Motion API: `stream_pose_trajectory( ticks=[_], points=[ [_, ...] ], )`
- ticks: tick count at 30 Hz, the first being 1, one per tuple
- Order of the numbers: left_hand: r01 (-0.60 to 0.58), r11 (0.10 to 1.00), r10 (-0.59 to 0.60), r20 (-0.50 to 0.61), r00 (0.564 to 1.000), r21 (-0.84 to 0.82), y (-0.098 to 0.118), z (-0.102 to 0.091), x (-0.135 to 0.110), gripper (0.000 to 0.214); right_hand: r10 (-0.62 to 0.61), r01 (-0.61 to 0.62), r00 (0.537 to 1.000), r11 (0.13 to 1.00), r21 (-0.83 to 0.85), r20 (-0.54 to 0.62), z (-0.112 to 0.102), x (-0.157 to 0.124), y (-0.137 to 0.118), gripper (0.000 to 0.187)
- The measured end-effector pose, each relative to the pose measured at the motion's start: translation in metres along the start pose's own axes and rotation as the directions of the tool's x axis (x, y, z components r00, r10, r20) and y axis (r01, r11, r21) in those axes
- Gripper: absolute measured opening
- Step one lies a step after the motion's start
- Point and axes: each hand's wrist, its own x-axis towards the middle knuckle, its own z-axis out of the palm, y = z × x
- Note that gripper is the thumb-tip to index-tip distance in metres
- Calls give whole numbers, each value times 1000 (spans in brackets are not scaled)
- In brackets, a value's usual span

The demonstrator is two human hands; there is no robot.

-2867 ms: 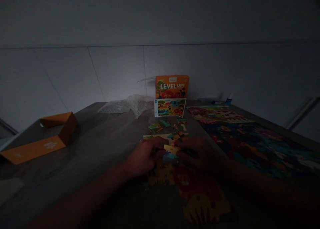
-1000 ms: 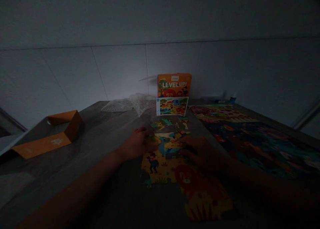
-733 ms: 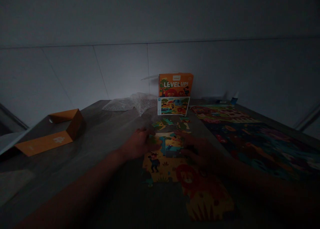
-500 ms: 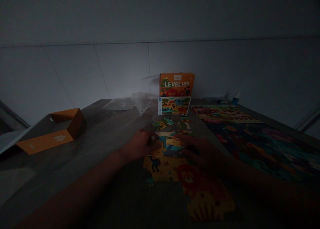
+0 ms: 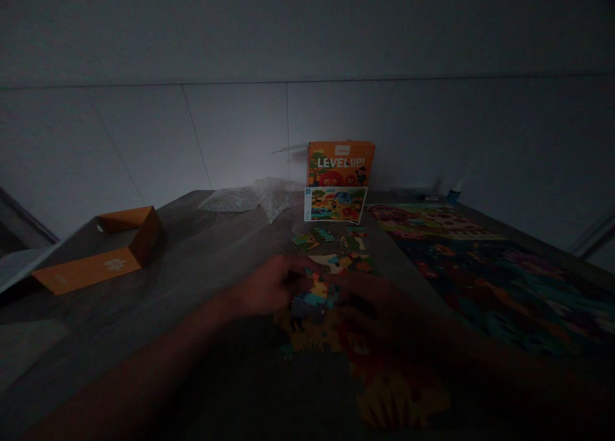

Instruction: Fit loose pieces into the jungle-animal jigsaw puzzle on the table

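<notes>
In the dim head view, my left hand [image 5: 271, 288] is closed with its thumb and fingers on the left side of a few joined puzzle pieces [image 5: 314, 295]. My right hand [image 5: 379, 297] grips their right side, its fingers curled in. These pieces cover part of the assembled puzzle section [image 5: 314, 341] below, where dark animal legs and grass show. A lion section [image 5: 403, 396] lies nearer to me, partly under my right hand's shadow. Loose puzzle pieces [image 5: 314, 238] are spread beyond my hands.
An orange "LEVEL UP!" box [image 5: 342, 165] stands at the back with a picture card [image 5: 336, 205] against it. Bubble wrap [image 5: 254, 197] lies left of it. An open orange box part [image 5: 91, 268] sits at left. Finished puzzles [image 5: 480, 281] cover the right side, near a small bottle [image 5: 453, 196].
Both hands have brought the joined pieces a little toward me, over the assembled section. My fingers have drawn closer together and the near area has darkened.
</notes>
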Motion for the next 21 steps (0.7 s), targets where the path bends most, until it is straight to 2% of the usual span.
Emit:
stream_pose_trajectory(
  ticks=[3, 5, 7, 8, 11, 15, 17, 21],
  points=[
    [129, 991, -130, 173, 976, 18, -3, -27, -10, 11, 45, -45, 999, 998, -44, 4, -3, 0, 1, 44],
    [318, 947, -312, 331, 890, 40, -5, -41, -18, 11, 39, -38, 999, 997, -62, 2, -4, 1, 2, 42],
    [427, 898, -432, 385, 816, 102, -8, -50, -25, 13, 18, -17, 1000, 998, -65, 9, -5, 2, 2, 40],
    [440, 889, -454, 379, 807, 128, -9, -53, -27, 13, 12, -11, 1000, 998, -66, 8, -5, 2, 3, 39],
    [407, 895, -446, 336, 830, 182, -11, -56, -29, 12, 13, -14, 1000, 997, -72, -6, -4, 2, 4, 36],
    [251, 939, -320, 338, 885, 234, -13, -55, -26, 6, 18, -19, 1000, 995, -93, -14, -2, 1, 7, 35],
    [181, 953, -264, 374, 889, 244, -14, -56, -24, 5, 1, -3, 1000, 994, -109, -20, -1, 1, 9, 35],
    [195, 932, -301, 351, 887, 307, -14, -56, -23, 17, -22, 18, 999, 993, -118, -27, -1, 1, 9, 32]
  ],
)
